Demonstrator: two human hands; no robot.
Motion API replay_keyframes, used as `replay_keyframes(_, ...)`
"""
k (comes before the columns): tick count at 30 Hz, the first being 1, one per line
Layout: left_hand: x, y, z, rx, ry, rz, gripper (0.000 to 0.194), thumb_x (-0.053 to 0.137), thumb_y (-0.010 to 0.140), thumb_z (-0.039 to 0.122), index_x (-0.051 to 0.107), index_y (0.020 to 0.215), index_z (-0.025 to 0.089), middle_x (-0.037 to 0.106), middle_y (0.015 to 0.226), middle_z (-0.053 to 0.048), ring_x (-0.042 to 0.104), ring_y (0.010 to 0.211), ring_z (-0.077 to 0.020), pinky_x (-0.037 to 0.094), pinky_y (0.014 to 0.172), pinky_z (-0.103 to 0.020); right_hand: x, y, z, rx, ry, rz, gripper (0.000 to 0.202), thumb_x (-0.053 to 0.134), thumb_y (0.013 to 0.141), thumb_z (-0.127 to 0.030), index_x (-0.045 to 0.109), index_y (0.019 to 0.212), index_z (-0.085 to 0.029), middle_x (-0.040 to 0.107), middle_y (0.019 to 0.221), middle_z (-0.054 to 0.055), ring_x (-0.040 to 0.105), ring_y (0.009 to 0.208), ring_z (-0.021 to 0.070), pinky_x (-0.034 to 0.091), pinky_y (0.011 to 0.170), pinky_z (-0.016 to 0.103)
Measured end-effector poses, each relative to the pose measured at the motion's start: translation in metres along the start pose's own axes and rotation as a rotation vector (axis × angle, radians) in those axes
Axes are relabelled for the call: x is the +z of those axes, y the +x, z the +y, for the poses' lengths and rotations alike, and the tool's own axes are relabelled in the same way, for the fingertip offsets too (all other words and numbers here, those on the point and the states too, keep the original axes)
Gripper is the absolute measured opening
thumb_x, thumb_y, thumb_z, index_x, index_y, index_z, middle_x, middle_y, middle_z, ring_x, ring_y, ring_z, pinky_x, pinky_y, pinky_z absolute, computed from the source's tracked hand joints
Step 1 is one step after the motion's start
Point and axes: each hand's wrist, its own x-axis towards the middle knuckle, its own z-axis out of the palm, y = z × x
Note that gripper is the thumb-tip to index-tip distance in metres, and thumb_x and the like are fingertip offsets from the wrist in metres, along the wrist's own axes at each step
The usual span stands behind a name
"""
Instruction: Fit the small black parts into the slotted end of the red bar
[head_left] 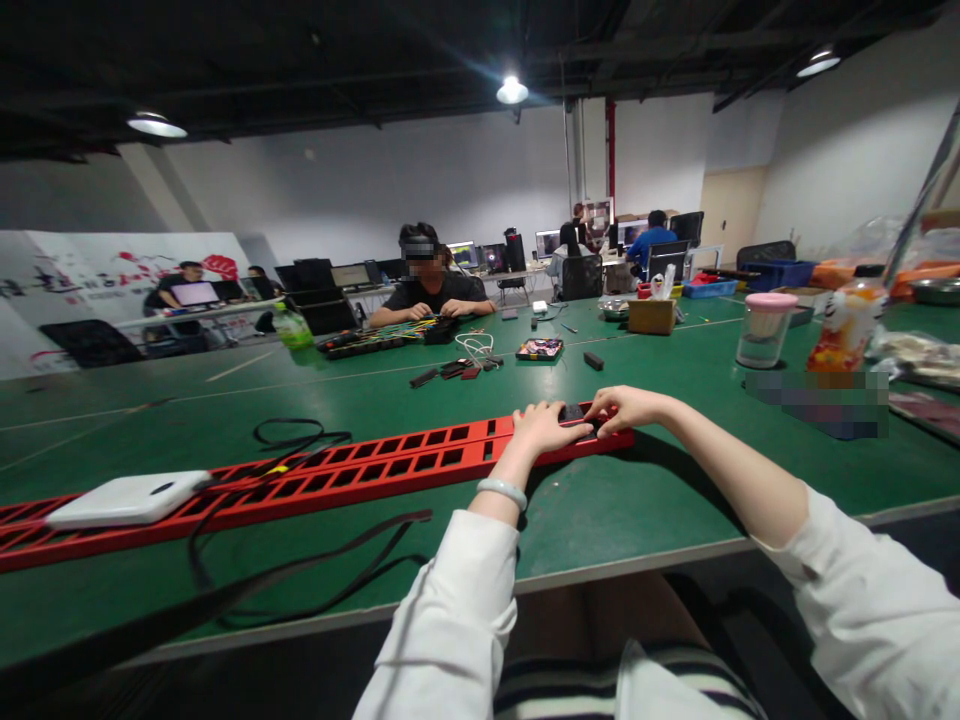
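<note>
A long red slotted frame (409, 452) lies across the green table in front of me. My left hand (546, 428) rests on its right part, fingers stretched over the frame and a pale bangle at the wrist. At the frame's right end, my right hand (626, 408) has its fingers bent and pressed down into a slot. A small dark block (572, 412) sits in the frame between my two hands. What the right fingertips hold, if anything, is hidden.
A white power bank (131, 498) lies on the frame's left part, with a black cable (196, 545) nearby. Beyond are dark pieces (454, 370), a colourful box (539, 349) and a black block (593, 361). A pink-lidded jar (765, 335) stands right. A person (427, 285) works opposite.
</note>
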Motion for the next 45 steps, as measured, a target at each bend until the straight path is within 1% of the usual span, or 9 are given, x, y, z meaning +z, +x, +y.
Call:
replay_keyframes(12,-0.003,-0.002,0.003,-0.033,-0.010,-0.035,0.080,0.029,0.062,0.080,0.041,0.124,0.030,0.044,0.127,-0.009,0.036,0.115,-0.0332,0.023,0.093,-0.046,0.000,0.000,-0.001,-0.015,-0.018,0.005,0.045,0.066,0.062,-0.042,0.066,0.100,-0.019,0.056,0.081,0.003,0.050,0.073,0.0162,0.038,0.063,0.024)
replay_keyframes(18,-0.002,-0.001,0.001,-0.003,-0.007,-0.008,0.083,0.027,0.061,0.082,0.042,0.123,0.029,0.046,0.124,-0.010,0.039,0.112,-0.0327,0.025,0.091,-0.045,0.000,-0.001,0.005,-0.034,0.023,-0.032,0.040,0.063,0.065,-0.034,0.064,0.103,-0.019,0.055,0.089,0.005,0.051,0.077,0.0160,0.039,0.068,0.023)
replay_keyframes(23,-0.004,-0.003,0.003,-0.021,-0.005,-0.030,0.081,0.028,0.062,0.080,0.041,0.124,0.029,0.045,0.126,-0.009,0.037,0.114,-0.0327,0.023,0.092,-0.045,-0.001,-0.001,0.003,-0.046,0.011,-0.040,0.038,0.064,0.064,-0.032,0.065,0.100,-0.019,0.056,0.085,0.004,0.051,0.078,0.0168,0.039,0.068,0.024)
replay_keyframes(28,-0.003,-0.002,0.002,-0.024,-0.006,-0.016,0.077,0.031,0.064,0.078,0.042,0.122,0.029,0.046,0.125,-0.009,0.039,0.113,-0.0324,0.024,0.092,-0.046,-0.001,0.000,0.000,0.011,0.020,-0.007,0.046,0.067,0.060,-0.035,0.064,0.103,-0.018,0.058,0.081,0.003,0.051,0.074,0.0165,0.039,0.064,0.024)
replay_keyframes(34,0.001,0.001,-0.002,0.012,-0.011,0.017,0.077,0.030,0.064,0.078,0.044,0.120,0.029,0.049,0.121,-0.009,0.042,0.109,-0.0321,0.026,0.091,-0.046,0.000,0.000,0.004,0.084,0.043,0.016,0.044,0.068,0.056,-0.041,0.067,0.095,-0.019,0.060,0.078,0.002,0.052,0.071,0.0166,0.038,0.062,0.024)
replay_keyframes(37,0.001,0.000,-0.002,0.014,-0.009,0.027,0.076,0.031,0.064,0.078,0.045,0.119,0.028,0.050,0.120,-0.010,0.043,0.108,-0.0320,0.027,0.090,-0.046,0.001,0.002,0.007,0.152,0.027,0.021,0.047,0.069,0.054,-0.046,0.067,0.092,-0.019,0.060,0.076,0.002,0.053,0.070,0.0168,0.037,0.059,0.024)
replay_keyframes(39,0.000,0.000,-0.001,0.012,-0.008,0.021,0.076,0.031,0.064,0.078,0.045,0.120,0.028,0.050,0.120,-0.010,0.043,0.108,-0.0320,0.028,0.090,-0.047,0.001,0.002,0.009,0.162,0.018,0.020,0.047,0.069,0.053,-0.046,0.068,0.090,-0.019,0.061,0.074,0.001,0.053,0.069,0.0169,0.037,0.059,0.024)
replay_keyframes(41,-0.001,-0.001,0.000,0.010,-0.009,0.011,0.077,0.031,0.064,0.078,0.044,0.121,0.028,0.049,0.121,-0.010,0.042,0.109,-0.0321,0.027,0.091,-0.047,0.001,0.002,0.010,0.150,0.021,0.010,0.044,0.069,0.054,-0.046,0.068,0.090,-0.019,0.062,0.073,0.001,0.053,0.068,0.0167,0.037,0.059,0.024)
replay_keyframes(45,0.001,0.000,-0.001,0.005,-0.012,0.019,0.074,0.031,0.067,0.075,0.044,0.122,0.028,0.048,0.122,-0.009,0.041,0.110,-0.0317,0.026,0.092,-0.046,0.001,0.001,0.010,0.152,0.048,0.029,0.041,0.057,0.069,-0.047,0.067,0.095,-0.017,0.064,0.075,0.003,0.055,0.067,0.0160,0.038,0.058,0.023)
